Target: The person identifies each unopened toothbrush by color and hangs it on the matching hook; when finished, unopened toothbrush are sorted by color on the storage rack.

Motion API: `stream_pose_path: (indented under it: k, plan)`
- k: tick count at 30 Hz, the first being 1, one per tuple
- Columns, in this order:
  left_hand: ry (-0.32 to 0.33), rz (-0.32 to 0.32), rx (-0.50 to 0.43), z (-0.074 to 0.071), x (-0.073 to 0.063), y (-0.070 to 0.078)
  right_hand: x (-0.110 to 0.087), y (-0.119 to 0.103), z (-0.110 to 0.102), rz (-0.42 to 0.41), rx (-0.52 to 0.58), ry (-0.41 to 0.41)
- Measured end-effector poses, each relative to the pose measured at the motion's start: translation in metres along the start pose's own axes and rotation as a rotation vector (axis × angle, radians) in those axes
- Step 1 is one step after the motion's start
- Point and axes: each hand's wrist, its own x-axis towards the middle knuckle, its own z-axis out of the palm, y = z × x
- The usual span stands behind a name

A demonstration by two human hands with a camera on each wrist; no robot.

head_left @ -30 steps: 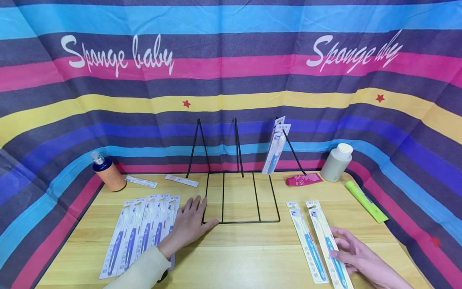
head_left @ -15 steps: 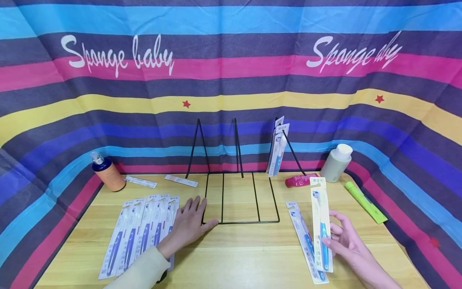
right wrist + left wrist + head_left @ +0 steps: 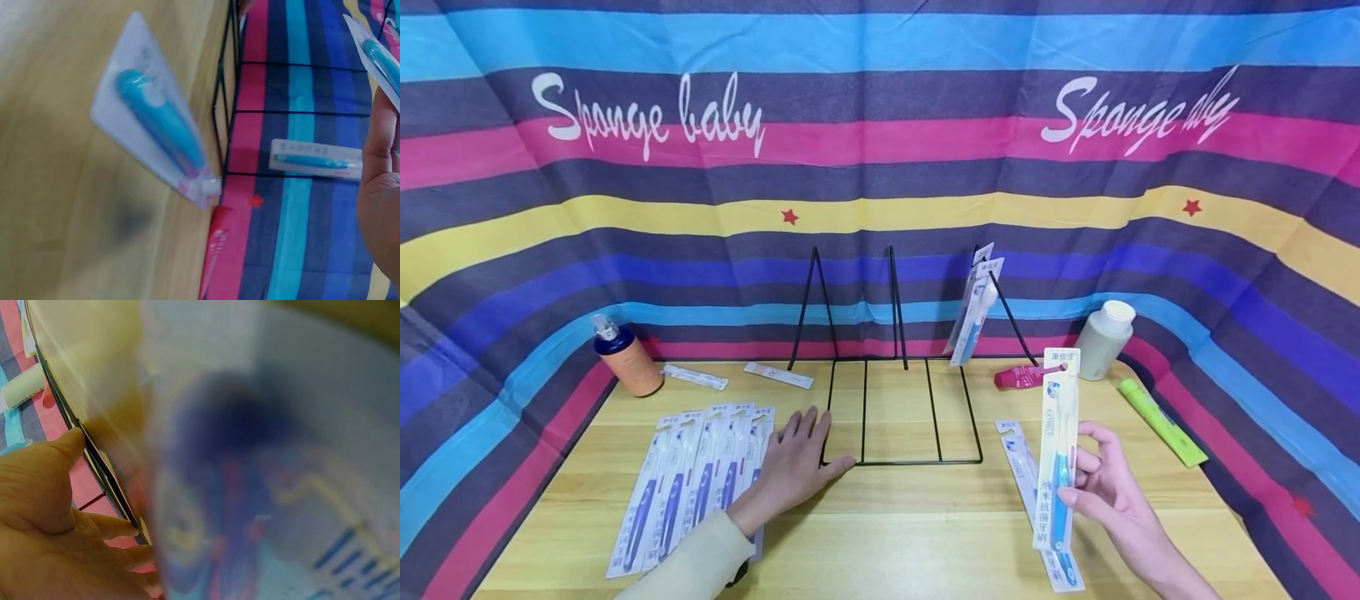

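Observation:
My right hand (image 3: pixel 1116 504) pinches a packaged blue toothbrush (image 3: pixel 1060 450) between thumb and fingers, raised nearly upright over the table's right side. Beneath it, partly covered in the head view, another packaged blue toothbrush (image 3: pixel 1021 462) lies on the tabletop. My left hand (image 3: pixel 793 458) rests with fingers spread at the front left corner of a black wire rack (image 3: pixel 900 333); its thumb (image 3: pixel 69 447) lies along the wire in the left wrist view. Packaged blue toothbrushes (image 3: pixel 977 317) hang from the rack's right prong. Close to the left forearm lies an overlapping row of packaged purple toothbrushes (image 3: pixel 677 492).
A pump bottle (image 3: pixel 628 358) stands back left, beside two slim white packets (image 3: pixel 778 374). At the back right are a pale bottle (image 3: pixel 1101 340), a red tube (image 3: pixel 1018 376) and a green tube (image 3: pixel 1161 421). Striped cloth (image 3: pixel 880 187) encloses the table's back and sides.
My right hand has lifted the blue toothbrush off the table, turned it more upright and brought it slightly left. The left hand has stayed by the rack.

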Motion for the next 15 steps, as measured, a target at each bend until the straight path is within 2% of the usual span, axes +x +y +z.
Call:
stream_pose_path:
  k: [3,8,15]
  plan:
    - [0.002,0.0,0.003,0.0,0.0,0.0,0.003,-0.005,0.005,-0.056,0.008,0.0]
    - [-0.002,0.002,0.008,-0.001,0.0,0.001,0.005,-0.015,0.015,-0.077,-0.029,0.038]
    - [-0.001,-0.002,0.011,-0.001,-0.001,0.002,0.009,-0.018,0.026,-0.091,-0.1,0.041]
